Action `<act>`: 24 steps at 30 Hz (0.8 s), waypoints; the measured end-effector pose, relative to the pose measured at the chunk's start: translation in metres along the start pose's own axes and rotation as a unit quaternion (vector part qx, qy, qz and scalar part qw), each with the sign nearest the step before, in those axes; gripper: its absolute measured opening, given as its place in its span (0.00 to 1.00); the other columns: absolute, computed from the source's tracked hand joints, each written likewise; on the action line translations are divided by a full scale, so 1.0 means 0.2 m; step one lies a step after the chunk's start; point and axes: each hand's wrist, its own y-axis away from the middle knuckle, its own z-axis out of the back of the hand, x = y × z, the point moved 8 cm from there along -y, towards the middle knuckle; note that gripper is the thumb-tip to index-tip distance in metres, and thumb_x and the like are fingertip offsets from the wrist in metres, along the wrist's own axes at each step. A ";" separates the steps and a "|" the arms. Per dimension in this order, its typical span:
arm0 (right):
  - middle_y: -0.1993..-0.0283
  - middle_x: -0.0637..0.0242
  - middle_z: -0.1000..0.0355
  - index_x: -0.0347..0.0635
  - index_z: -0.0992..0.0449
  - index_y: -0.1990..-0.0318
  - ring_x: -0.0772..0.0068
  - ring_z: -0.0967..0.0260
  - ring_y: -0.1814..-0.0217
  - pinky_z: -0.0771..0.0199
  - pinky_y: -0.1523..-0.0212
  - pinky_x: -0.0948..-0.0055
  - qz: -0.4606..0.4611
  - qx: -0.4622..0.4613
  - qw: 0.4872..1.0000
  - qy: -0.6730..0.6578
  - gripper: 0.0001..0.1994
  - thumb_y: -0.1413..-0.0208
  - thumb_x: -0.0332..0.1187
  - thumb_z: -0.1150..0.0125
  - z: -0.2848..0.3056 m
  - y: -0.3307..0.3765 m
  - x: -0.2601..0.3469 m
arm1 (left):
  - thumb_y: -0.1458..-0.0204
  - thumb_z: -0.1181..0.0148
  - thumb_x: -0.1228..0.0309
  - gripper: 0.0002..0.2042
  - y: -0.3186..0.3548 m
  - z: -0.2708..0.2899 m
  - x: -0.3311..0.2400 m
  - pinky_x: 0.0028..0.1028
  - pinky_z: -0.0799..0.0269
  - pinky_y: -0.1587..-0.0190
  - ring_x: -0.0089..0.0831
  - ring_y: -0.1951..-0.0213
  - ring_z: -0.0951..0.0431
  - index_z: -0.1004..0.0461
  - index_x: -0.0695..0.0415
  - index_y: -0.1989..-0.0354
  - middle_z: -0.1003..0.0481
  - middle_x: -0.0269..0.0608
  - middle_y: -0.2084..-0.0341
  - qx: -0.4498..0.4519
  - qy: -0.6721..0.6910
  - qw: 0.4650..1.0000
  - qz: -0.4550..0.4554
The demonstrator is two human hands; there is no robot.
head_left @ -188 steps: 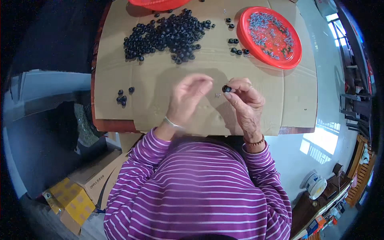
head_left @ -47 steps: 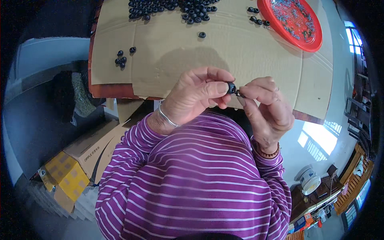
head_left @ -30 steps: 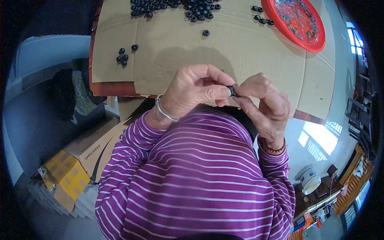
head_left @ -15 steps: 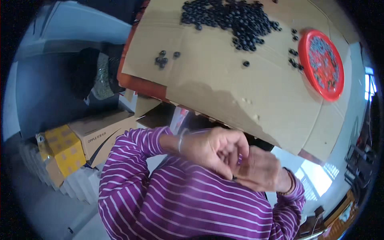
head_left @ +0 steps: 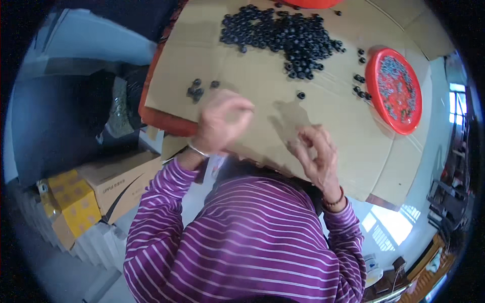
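My left hand (head_left: 222, 123), smeared by motion, is over the near left part of the cardboard-covered table (head_left: 242, 76). Its thumb and forefinger stretch to the right, and whether anything is between them is too blurred to see. Just beyond it lies a small group of black ring-like parts (head_left: 196, 92). My right hand (head_left: 318, 156) hovers over the near edge, its fingers loosely curved and the thumb apart from them, with nothing visible in it. A single black part (head_left: 301, 95) lies beyond that hand. The large heap of black parts (head_left: 298, 43) spreads farther back.
At the right of the table stands a round red tray (head_left: 373, 76) of small shiny pieces, several black parts beside it. Part of another red container (head_left: 313, 3) shows at the far edge. Cardboard boxes (head_left: 124, 187), one yellow-taped (head_left: 76, 202), sit on the floor at left.
My hands were together close to my body. They have parted and moved forward over the table, the left one going left. The view has shifted slightly, showing the far red container.
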 end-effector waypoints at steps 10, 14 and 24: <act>0.67 0.61 0.36 0.41 0.28 0.63 0.60 0.36 0.66 0.33 0.67 0.67 0.068 -0.093 0.948 0.297 0.12 0.59 0.25 0.40 0.13 -0.26 -0.17 | 0.61 0.39 0.77 0.10 -0.15 -0.01 0.29 0.33 0.35 0.58 0.38 0.61 0.33 0.25 0.56 0.66 0.30 0.39 0.68 -0.054 -0.244 0.968 0.026; 0.71 0.63 0.38 0.43 0.28 0.68 0.62 0.38 0.68 0.36 0.68 0.67 0.084 -0.110 0.935 0.326 0.09 0.60 0.27 0.39 0.18 -0.26 -0.22 | 0.61 0.38 0.76 0.13 -0.20 -0.06 0.20 0.34 0.36 0.56 0.39 0.60 0.33 0.25 0.56 0.63 0.30 0.40 0.64 -0.060 -0.293 0.954 0.008; 0.53 0.55 0.38 0.37 0.33 0.53 0.53 0.41 0.52 0.37 0.53 0.62 -0.081 -0.217 0.880 0.414 0.18 0.56 0.23 0.46 0.73 -0.12 -0.32 | 0.65 0.35 0.75 0.17 -0.36 -0.52 -0.13 0.34 0.35 0.55 0.41 0.56 0.34 0.27 0.56 0.62 0.33 0.43 0.61 0.046 -0.075 0.996 0.006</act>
